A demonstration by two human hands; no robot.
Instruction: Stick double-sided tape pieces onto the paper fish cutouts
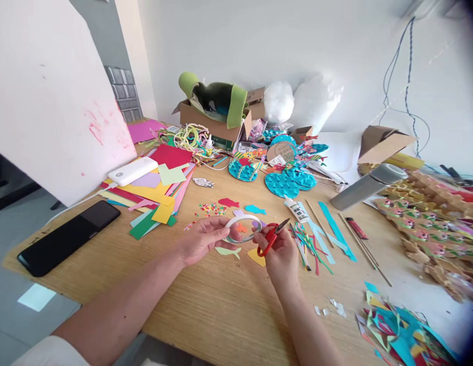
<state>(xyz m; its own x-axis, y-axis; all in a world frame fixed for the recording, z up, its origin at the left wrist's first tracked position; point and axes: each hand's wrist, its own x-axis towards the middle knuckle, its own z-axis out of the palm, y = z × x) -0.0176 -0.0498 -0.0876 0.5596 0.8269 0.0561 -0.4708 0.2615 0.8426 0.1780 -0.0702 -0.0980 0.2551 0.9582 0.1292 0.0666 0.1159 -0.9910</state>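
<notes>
Over the middle of the table, my left hand (201,240) pinches a roll of tape (243,217) by its left side. My right hand (283,262) is closed around red-handled scissors (267,241), whose dark blades point up and to the right. The fingertips of that hand reach the right edge of the roll; whether they grip loose tape cannot be made out. Paper fish lie beneath and behind the roll: a red fish (229,202), a blue fish (255,209) and a pale green fish (229,251). A yellow paper piece (255,257) is partly hidden by my right hand.
Coloured paper (170,201) and a phone (70,236) lie left. Right are a glue bottle (297,209), thin paper strips (311,249), a grey flask (368,187) and paper scraps (408,330). Blue egg-carton pieces (284,184) and a cardboard box (206,121) stand behind.
</notes>
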